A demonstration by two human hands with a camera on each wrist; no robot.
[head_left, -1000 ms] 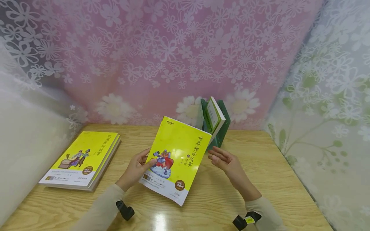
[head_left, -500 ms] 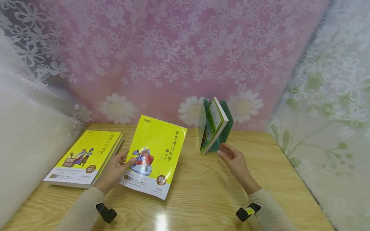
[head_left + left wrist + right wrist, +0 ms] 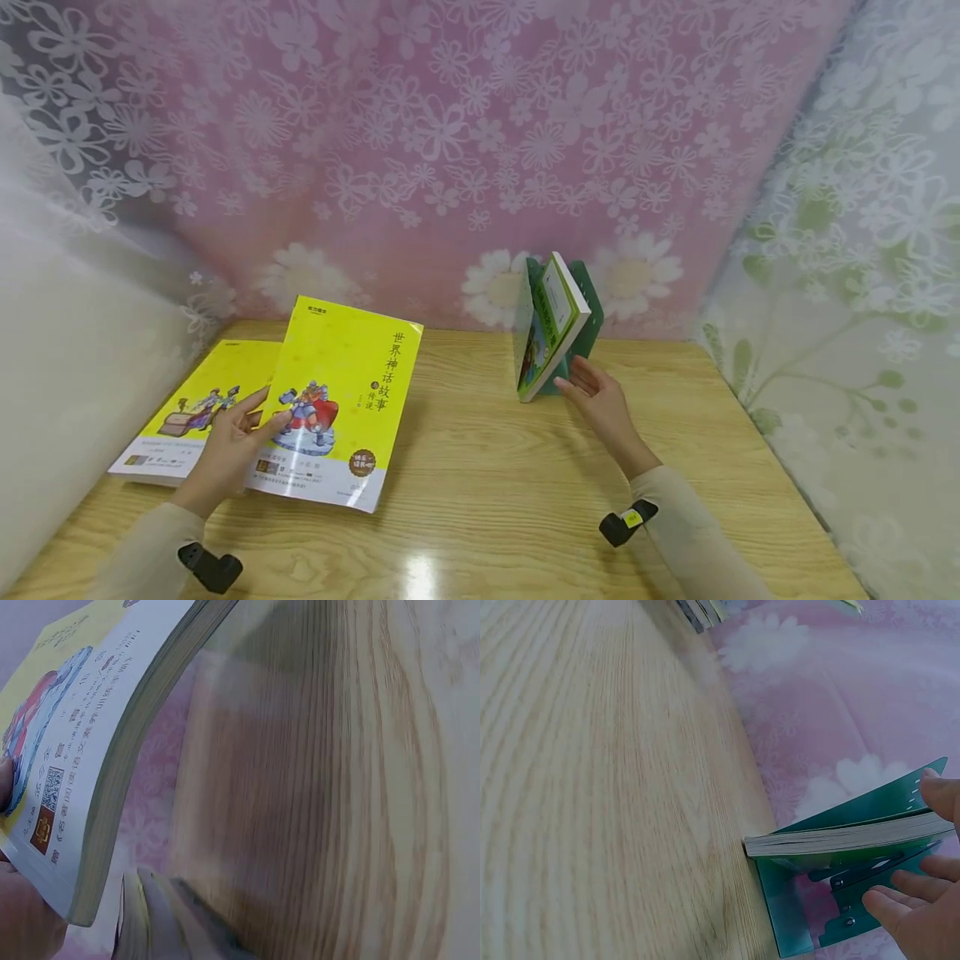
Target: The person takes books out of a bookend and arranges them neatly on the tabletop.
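My left hand [image 3: 228, 446] grips a yellow storybook [image 3: 352, 358] by its left edge, thumb on the cover and fingers behind. The book is tilted up, and in the head view it overlaps the stack of yellow books [image 3: 195, 400] at the left. In the left wrist view the storybook's page edge [image 3: 112, 787] faces the camera. A green-covered book [image 3: 551, 325] leans upright in a green bookend [image 3: 592, 304] at the back. My right hand [image 3: 606, 410] is beside that book's lower edge, fingers spread and loosely bent; in the right wrist view thumb and fingers straddle its far part.
The wooden table [image 3: 480, 467] extends between the two hands. A pink flowered curtain [image 3: 420, 167] hangs behind it, with pale curtains [image 3: 847, 292] at both sides. Both wrists wear a small black camera [image 3: 210, 568].
My left hand has carried the yellow storybook leftward, from in front of the bookend to over the stack. My right hand has stayed near the bookend, moving slightly closer to the green-covered book.
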